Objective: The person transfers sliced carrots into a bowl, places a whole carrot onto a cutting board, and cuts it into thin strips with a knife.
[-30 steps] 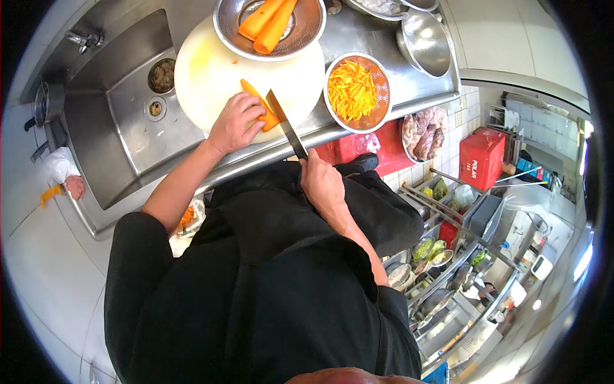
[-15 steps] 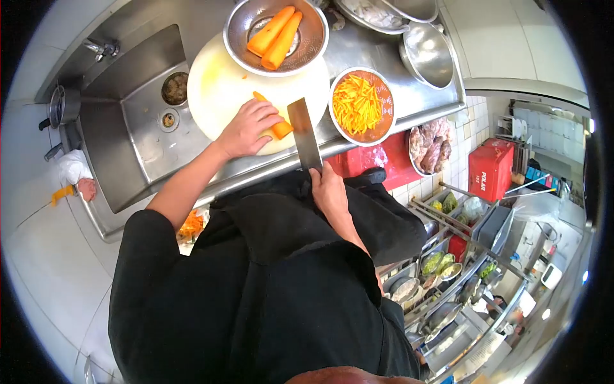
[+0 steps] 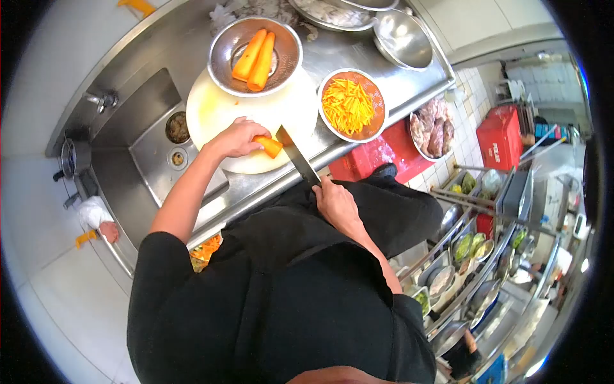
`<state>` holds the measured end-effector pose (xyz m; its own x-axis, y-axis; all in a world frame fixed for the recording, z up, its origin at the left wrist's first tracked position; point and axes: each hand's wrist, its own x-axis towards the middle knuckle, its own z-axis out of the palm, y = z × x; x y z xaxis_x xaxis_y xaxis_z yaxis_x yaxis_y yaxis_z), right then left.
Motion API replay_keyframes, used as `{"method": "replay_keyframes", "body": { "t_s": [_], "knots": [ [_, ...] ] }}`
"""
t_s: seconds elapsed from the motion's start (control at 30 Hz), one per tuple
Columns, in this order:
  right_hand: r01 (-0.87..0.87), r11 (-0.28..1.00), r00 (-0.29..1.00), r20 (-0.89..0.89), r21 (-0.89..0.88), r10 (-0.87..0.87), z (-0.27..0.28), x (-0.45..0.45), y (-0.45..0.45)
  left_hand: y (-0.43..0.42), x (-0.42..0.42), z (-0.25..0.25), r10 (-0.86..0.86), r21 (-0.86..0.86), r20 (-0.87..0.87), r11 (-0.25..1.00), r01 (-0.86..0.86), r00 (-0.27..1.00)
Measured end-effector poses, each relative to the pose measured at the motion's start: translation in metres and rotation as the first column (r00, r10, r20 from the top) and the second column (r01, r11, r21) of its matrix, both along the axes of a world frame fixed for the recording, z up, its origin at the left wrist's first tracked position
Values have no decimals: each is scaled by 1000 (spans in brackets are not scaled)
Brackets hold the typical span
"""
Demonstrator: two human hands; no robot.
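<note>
My left hand [image 3: 238,138] is closed around a peeled carrot [image 3: 271,147], whose cut end points toward the blade. It is over the round white cutting board [image 3: 211,105]. My right hand [image 3: 337,202] grips the handle of a cleaver [image 3: 297,158], its blade slanting up to the left, close beside the carrot. On the far part of the board stands a metal colander [image 3: 220,57] with two peeled carrots [image 3: 259,61] in it. Cut carrot strips [image 3: 346,105] fill part of a round colander with a white rim [image 3: 382,112], right of the board.
A steel sink [image 3: 144,153] with a faucet [image 3: 101,100] lies to the left. Metal bowls [image 3: 403,40] stand at the back right. Below the counter edge are a bowl of raw meat [image 3: 433,131] and a red cooler box [image 3: 499,139]. Shelves with food containers [image 3: 473,246] stand at right.
My left hand has lifted the carrot a little and turned it. The cleaver now tilts further to the left. The whole view has shifted and rotated slightly.
</note>
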<state>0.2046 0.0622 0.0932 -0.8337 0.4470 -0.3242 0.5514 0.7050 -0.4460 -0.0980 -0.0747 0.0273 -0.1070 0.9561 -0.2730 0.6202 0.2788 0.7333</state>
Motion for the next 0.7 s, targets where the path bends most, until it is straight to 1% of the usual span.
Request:
{"method": "replay_keyframes", "body": {
  "t_s": [0.03,0.1,0.13,0.23,0.27,0.37,0.47,0.57,0.6,0.7],
  "knots": [
    [11,1000,1000,-7,-7,-11,0,-1,0,-1,0,-6,-25,37,-44,999,26,999],
    [25,999,1000,-6,-24,-26,0,1,-3,-12,12,-16,62,197,-211,980,-20,975],
    [42,999,999,-17,-6,-42,3,-1,-5,-13,16,-15,126,287,-291,957,-39,948],
    [40,999,999,-11,-37,-40,3,0,-5,-25,35,-10,327,359,-196,901,-243,924],
    [43,999,999,-14,-27,-43,1,1,-5,-29,43,-13,409,426,-174,851,-306,896],
    [39,999,999,-24,-18,-39,1,0,-4,-39,59,-36,527,521,-58,740,-425,848],
    [26,1000,999,-20,8,-26,-6,-1,-2,-37,68,-49,571,605,-36,666,-437,820],
    [12,1000,1000,1,26,-12,0,-9,-1,-37,69,-43,571,598,0,658,-458,821],
    [8,999,999,-39,48,-6,-1,-11,-1,-37,68,-42,568,602,-12,661,-447,823],
    [-32,997,999,-11,67,33,-1,-17,3,-35,67,-38,577,606,-28,660,-445,816]
  ]
}}
